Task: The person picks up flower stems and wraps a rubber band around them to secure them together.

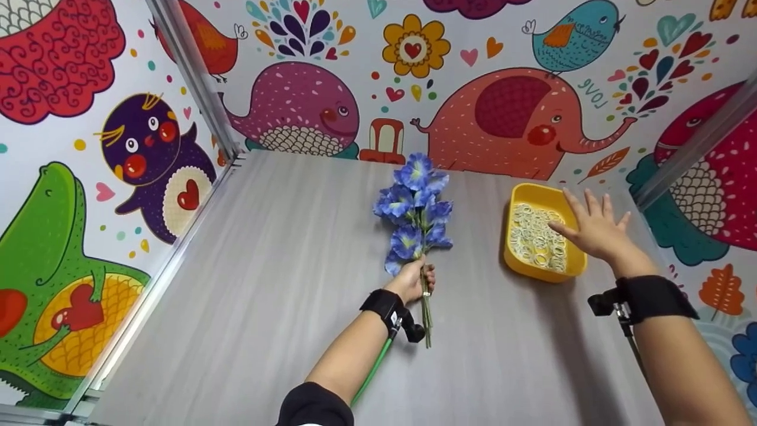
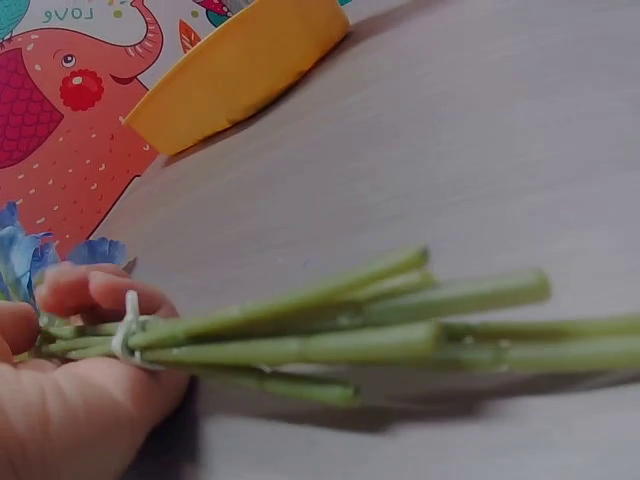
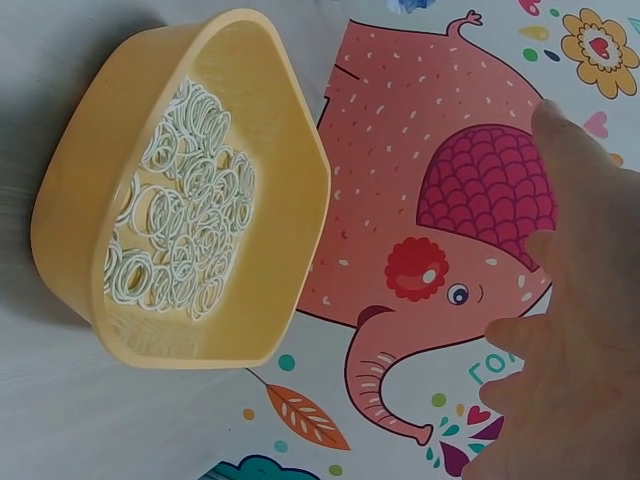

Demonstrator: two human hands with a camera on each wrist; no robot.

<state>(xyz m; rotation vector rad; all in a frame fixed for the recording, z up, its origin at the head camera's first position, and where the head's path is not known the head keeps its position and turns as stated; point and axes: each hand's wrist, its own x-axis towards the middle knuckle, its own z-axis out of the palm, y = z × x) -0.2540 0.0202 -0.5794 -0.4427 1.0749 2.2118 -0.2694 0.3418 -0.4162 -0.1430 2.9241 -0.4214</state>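
Observation:
My left hand (image 1: pixel 411 282) grips a bunch of blue artificial flowers (image 1: pixel 408 201) by the stems, just under the lowest blooms. In the left wrist view, a white rubber band (image 2: pixel 128 330) circles the green stems (image 2: pixel 330 335) beside the fingers, and the cut ends fan out past it. Above the right side of a yellow tub (image 1: pixel 535 275), my right hand (image 1: pixel 597 231) is held with its fingers spread, holding nothing. Inside the tub lie many pale rubber bands (image 3: pixel 185 215), heaped in loose loops.
A grey wood-grain table (image 1: pixel 266 254) lies under everything. Printed panels with cartoon animals (image 1: pixel 497 118) wall it at the back and both sides, with metal frame posts (image 1: pixel 198 77) at the corners. Each wrist wears a black strap (image 1: pixel 656 299) with a small camera and cable.

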